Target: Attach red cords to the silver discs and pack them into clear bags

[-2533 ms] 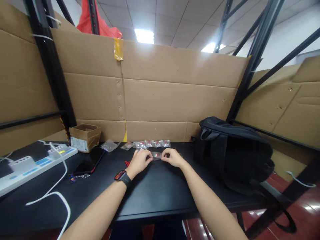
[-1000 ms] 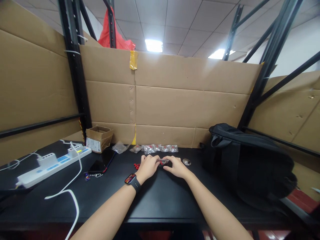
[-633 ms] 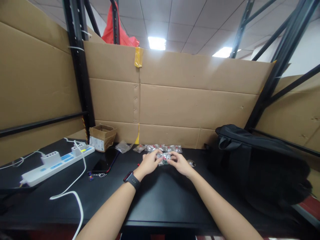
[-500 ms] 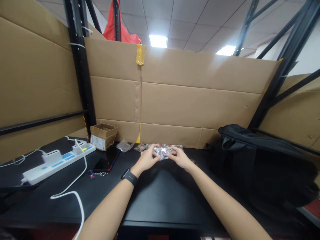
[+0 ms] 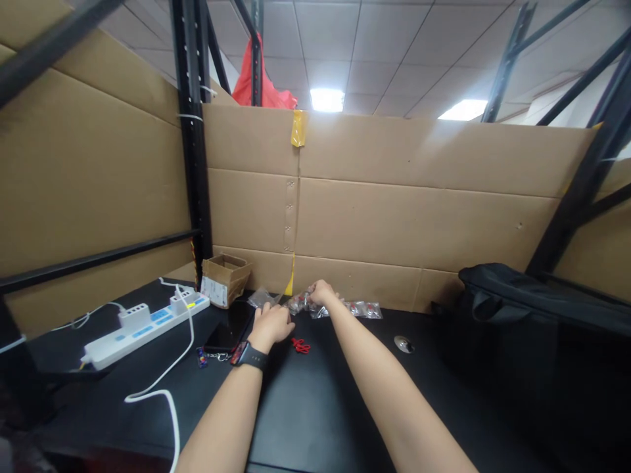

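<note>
My right hand reaches to the back of the black table, its fingers closed on a small clear plastic packet at the left end of a row. More clear packets with silvery and red contents lie to its right. My left hand, palm down with fingers apart, is low over the table beside a crumpled clear plastic bag. Its fingertips are partly hidden. A red cord lies just right of that hand. Off to the right rests a shiny round disc.
On the left are a white power strip with a trailing white cable, a black phone with a keychain, and an open cardboard box. A black bag stands at right. Cardboard panels wall the back.
My hands have separated from the packet they held together. The left has moved left toward the plastic bag; the right has gone to the row's left end. The red cord and disc are now visible.
</note>
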Motion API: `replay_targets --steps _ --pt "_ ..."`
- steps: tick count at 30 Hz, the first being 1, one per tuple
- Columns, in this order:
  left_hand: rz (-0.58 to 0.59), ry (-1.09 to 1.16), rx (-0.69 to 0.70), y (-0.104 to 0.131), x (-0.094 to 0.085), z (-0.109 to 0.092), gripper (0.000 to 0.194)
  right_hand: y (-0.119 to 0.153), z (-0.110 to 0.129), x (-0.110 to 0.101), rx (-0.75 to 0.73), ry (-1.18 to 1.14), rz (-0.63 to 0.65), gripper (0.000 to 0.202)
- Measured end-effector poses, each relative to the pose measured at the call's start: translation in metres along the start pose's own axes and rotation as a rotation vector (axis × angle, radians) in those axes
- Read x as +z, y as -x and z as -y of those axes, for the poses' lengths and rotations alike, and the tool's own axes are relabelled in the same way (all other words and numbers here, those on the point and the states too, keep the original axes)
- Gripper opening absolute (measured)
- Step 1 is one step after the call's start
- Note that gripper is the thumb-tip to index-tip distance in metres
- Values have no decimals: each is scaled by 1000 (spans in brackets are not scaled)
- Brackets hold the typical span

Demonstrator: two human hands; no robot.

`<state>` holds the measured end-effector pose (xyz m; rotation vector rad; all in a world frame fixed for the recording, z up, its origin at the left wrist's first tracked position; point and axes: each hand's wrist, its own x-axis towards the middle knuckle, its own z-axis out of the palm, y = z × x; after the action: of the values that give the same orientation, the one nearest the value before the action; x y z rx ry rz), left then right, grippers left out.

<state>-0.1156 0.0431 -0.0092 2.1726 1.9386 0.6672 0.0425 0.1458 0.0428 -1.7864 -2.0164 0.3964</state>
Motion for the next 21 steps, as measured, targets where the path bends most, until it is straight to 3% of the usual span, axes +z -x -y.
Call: replay_targets --steps 5,10,13,15,17,21 --pt "46 38 46 -4 2 -3 15 6 -9 -4 -2 88 -115 25" --pt "-3 228 158 -11 -3 0 18 26 -41 -38 -78 129 -172 32" --pt "186 361 296 -12 -4 6 19 50 -77 -63 -135 130 -125 29" --pt "308 402 348 -11 -3 8 24 70 -109 -79 -227 108 -20 23" --pt "349 389 350 -9 -1 7 27 91 -144 -93 -279 93 42 24" --pt "352 286 312 -7 1 2 23 125 -202 -118 -231 108 -72 30"
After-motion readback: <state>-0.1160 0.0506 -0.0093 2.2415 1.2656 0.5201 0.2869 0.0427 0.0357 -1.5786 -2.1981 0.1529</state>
